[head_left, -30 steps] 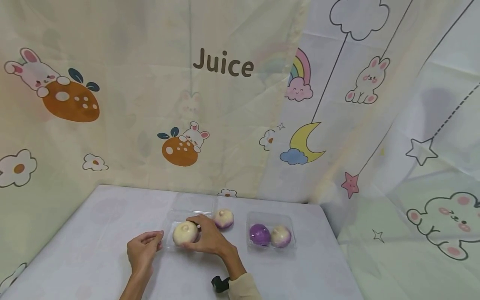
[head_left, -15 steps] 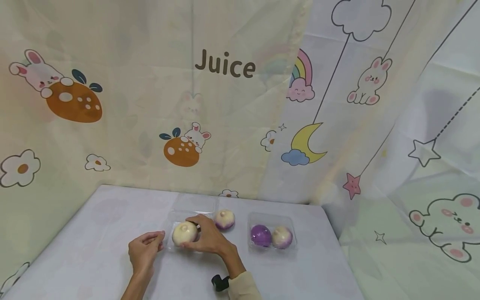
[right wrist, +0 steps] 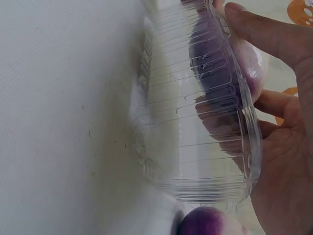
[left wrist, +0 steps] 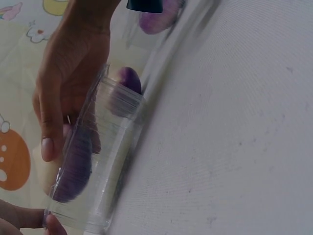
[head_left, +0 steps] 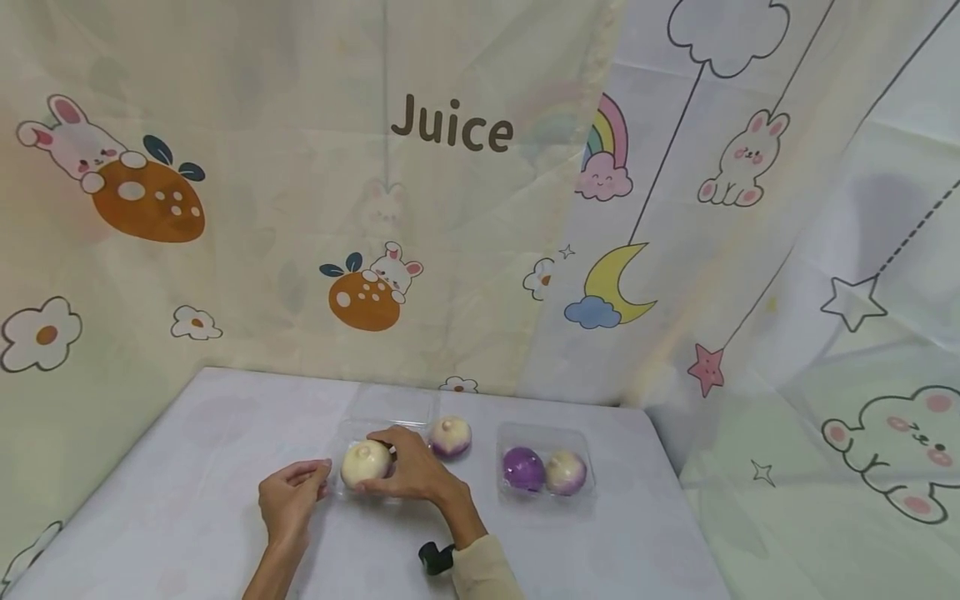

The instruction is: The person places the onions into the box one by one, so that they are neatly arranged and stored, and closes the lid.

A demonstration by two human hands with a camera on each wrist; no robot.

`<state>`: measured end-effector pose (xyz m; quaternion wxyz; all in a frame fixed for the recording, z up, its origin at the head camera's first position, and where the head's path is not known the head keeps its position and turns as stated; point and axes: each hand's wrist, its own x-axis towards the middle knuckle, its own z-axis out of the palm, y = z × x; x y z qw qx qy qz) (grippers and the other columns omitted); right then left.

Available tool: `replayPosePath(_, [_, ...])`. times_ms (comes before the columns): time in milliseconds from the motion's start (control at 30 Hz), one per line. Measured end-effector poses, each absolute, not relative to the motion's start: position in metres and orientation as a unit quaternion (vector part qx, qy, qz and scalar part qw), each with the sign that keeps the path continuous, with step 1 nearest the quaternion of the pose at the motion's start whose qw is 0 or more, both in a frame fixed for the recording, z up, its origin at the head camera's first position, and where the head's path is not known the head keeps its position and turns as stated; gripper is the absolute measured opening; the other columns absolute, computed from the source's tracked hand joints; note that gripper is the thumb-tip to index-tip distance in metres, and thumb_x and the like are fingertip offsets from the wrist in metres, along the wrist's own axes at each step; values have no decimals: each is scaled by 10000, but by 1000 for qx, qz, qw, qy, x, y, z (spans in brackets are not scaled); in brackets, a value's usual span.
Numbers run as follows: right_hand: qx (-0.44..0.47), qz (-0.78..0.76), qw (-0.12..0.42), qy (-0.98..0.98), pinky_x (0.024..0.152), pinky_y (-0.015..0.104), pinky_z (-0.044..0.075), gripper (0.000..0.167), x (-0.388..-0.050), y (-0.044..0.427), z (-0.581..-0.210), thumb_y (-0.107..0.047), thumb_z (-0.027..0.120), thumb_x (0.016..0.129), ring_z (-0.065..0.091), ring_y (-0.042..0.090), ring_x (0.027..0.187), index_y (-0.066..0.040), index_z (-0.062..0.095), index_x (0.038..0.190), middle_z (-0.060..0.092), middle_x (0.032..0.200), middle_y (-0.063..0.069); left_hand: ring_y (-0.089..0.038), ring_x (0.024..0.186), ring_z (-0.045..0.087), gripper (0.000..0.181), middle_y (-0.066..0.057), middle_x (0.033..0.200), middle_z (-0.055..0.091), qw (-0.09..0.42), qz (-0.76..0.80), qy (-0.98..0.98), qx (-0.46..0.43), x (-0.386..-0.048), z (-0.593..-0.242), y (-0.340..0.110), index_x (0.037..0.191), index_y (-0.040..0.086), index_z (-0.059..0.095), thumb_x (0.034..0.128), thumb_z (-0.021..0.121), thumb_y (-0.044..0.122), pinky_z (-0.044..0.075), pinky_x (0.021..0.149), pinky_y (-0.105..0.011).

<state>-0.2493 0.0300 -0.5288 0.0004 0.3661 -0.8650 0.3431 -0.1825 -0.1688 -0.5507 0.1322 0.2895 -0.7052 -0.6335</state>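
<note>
Left hand [head_left: 288, 496]: one, thumb and fingertips drawn together in a pinch; bare forearm [head_left: 273, 569] rising from the lower edge of the head view. Right hand [head_left: 417, 469]: one, thumb and fingers curved apart in a wide grip, thumb on the near side; bare wrist [head_left: 461, 515], slanting in from lower right.

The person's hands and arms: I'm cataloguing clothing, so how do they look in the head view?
The left hand and right hand wear no gloves. On the right arm is a plain cream sleeve that ends short of the hand; a small black object shows beside it. The left forearm is bare as far as it shows.
</note>
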Motion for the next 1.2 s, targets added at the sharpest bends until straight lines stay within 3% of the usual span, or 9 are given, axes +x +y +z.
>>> replayPosePath(600, [360, 350, -29, -864, 1025, 158, 554, 699, -255, 26, -530, -419, 942, 834, 675, 17, 1160, -79, 720, 1403, 779, 1310, 30, -130, 652, 680, 224, -90, 838, 810, 131, -622, -715, 291, -183, -548, -168, 1144, -90, 756, 997, 759, 79, 630, 563, -227])
replayPosePath(1200, [366, 349, -58, -861, 957, 115, 532, 629, -263, 17, -531, -420, 945, 839, 636, -52, 1071, -114, 763, 1358, 803, 1209, -68, -116, 634, 666, 235, 37, 738, 752, 123, -632, -707, 293, -183, -547, -169, 1160, -99, 742, 990, 753, 63, 617, 554, -221])
